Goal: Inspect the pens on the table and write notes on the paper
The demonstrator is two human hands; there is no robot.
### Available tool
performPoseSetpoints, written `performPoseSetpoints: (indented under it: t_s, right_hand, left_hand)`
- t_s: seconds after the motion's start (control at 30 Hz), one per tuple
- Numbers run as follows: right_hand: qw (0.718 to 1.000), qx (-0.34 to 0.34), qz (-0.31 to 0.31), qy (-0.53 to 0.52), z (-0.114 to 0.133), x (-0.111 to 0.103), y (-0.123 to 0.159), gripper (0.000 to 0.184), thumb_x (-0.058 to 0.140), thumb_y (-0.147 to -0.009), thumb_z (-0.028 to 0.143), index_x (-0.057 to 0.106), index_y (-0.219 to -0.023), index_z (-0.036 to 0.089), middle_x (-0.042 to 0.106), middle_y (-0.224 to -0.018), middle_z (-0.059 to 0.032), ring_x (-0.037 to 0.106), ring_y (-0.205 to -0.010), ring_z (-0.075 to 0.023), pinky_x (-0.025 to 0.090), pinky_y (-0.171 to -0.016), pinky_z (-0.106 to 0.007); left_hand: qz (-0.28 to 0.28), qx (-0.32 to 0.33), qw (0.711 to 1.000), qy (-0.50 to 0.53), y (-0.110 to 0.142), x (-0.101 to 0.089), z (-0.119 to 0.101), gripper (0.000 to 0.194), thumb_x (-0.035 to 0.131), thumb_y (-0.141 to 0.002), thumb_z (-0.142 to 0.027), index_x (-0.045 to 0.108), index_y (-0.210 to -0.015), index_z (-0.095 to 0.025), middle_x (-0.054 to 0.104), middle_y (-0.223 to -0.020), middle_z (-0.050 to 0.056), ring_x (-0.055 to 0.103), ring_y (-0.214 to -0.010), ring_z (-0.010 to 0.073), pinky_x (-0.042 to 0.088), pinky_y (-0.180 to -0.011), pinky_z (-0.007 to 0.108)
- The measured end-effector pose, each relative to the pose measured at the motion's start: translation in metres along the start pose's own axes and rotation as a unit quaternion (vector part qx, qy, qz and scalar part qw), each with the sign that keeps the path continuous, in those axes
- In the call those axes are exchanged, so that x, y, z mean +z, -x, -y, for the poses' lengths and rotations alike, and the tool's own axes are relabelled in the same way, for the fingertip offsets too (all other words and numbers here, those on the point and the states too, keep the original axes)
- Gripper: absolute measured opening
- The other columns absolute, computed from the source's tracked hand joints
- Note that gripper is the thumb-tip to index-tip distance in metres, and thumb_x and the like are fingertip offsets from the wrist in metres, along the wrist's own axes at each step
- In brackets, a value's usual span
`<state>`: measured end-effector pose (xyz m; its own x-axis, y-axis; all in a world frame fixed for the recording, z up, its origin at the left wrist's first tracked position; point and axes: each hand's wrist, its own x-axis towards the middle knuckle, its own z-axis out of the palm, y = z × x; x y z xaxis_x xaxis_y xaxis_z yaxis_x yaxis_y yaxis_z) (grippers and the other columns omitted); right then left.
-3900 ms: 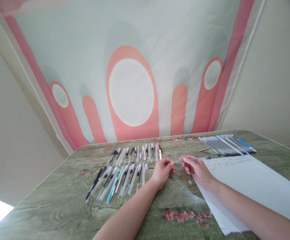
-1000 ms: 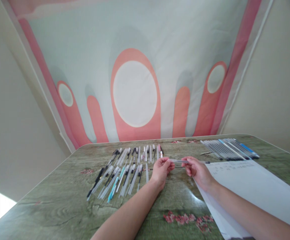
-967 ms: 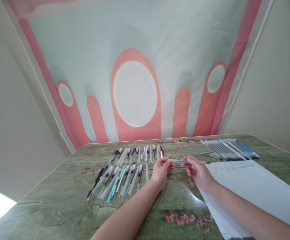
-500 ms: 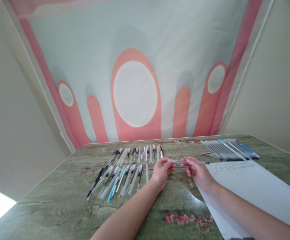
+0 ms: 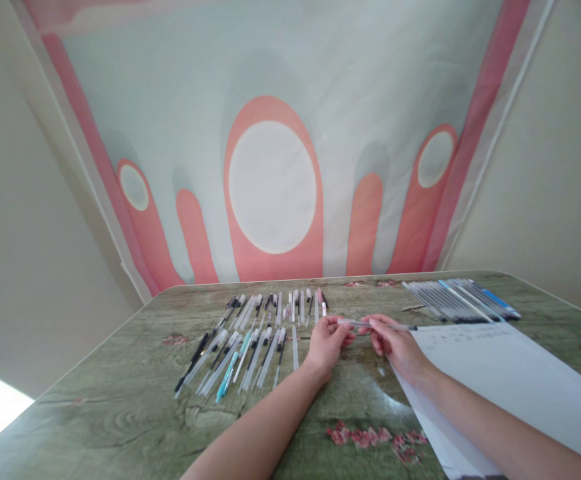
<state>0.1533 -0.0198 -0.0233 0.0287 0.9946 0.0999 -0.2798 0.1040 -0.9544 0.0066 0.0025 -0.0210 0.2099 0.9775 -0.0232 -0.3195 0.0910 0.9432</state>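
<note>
A thin clear pen (image 5: 361,324) lies level between both my hands, just above the green wood-grain table (image 5: 135,413). My left hand (image 5: 327,343) pinches its left end with fingers closed. My right hand (image 5: 393,341) is closed on the pen's middle, and the dark tip sticks out to the right over the white paper (image 5: 500,373). To the left of my left hand lie two rows of several pens (image 5: 255,333), mostly clear with white or black caps, one teal.
A second group of several grey and blue pens (image 5: 457,299) lies at the table's far right. A pink and pale grey banner (image 5: 270,167) hangs behind the table. Pink flower prints mark the tabletop near me.
The pen stays held between both hands, which have barely shifted over the last second. Earlier, my left hand pinched only the pen's end cap.
</note>
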Motion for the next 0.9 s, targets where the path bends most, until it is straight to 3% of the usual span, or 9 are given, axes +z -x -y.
performPoseSetpoints:
  t_s: [0.17, 0.3, 0.47, 0.57, 0.9]
  right_hand:
    - [0.997, -0.008, 0.048, 0.056, -0.002, 0.001, 0.004, 0.025, 0.057, -0.073, 0.039, 0.062, -0.087, 0.02, 0.05, -0.049, 0.0029, 0.042, -0.044, -0.0092, 0.031, -0.041, -0.022]
    - [0.998, 0.012, 0.063, 0.027, -0.003, 0.0, 0.003, 0.023, 0.057, -0.073, 0.038, 0.063, -0.084, 0.019, 0.051, -0.051, 0.0022, 0.043, -0.045, -0.0094, 0.031, -0.04, -0.022]
    - [0.992, 0.033, 0.003, -0.119, 0.0, -0.006, -0.003, 0.031, 0.048, -0.076, 0.044, 0.062, -0.076, 0.016, 0.049, -0.05, 0.0014, 0.04, -0.041, -0.008, 0.029, -0.039, -0.022]
    - [0.983, 0.043, -0.023, -0.175, 0.001, -0.012, -0.007, 0.026, 0.051, -0.074, 0.04, 0.06, -0.074, 0.016, 0.044, -0.045, 0.0034, 0.038, -0.039, -0.0075, 0.029, -0.038, -0.021]
    - [0.988, 0.026, -0.086, -0.129, -0.008, -0.009, -0.007, 0.018, 0.049, -0.073, 0.032, 0.057, -0.072, 0.015, 0.045, -0.041, 0.0036, 0.037, -0.035, -0.0073, 0.025, -0.034, -0.019]
  left_hand:
    - [0.065, 0.048, 0.995, -0.066, 0.005, 0.001, -0.002, 0.033, 0.068, -0.061, -0.034, 0.049, -0.079, -0.014, 0.055, -0.061, -0.001, 0.049, -0.052, 0.007, 0.037, -0.052, 0.018]
    - [0.081, 0.069, 0.981, -0.164, 0.006, -0.001, -0.002, 0.03, 0.066, -0.063, -0.038, 0.052, -0.073, -0.014, 0.047, -0.052, -0.004, 0.04, -0.045, 0.0056, 0.03, -0.046, 0.018]
    - [0.038, 0.131, 0.958, -0.25, 0.003, -0.004, -0.001, 0.025, 0.061, -0.068, -0.038, 0.052, -0.072, -0.015, 0.045, -0.054, -0.005, 0.038, -0.05, 0.0065, 0.029, -0.05, 0.019]
    - [0.028, 0.162, 0.944, -0.286, 0.002, -0.006, -0.002, 0.021, 0.058, -0.07, -0.035, 0.05, -0.072, -0.015, 0.045, -0.058, -0.004, 0.039, -0.053, 0.0073, 0.03, -0.053, 0.02]
    - [0.024, 0.171, 0.92, -0.351, 0.0, -0.01, 0.005, 0.017, 0.054, -0.074, -0.032, 0.047, -0.075, -0.016, 0.046, -0.063, -0.003, 0.041, -0.059, 0.0094, 0.032, -0.057, 0.022]
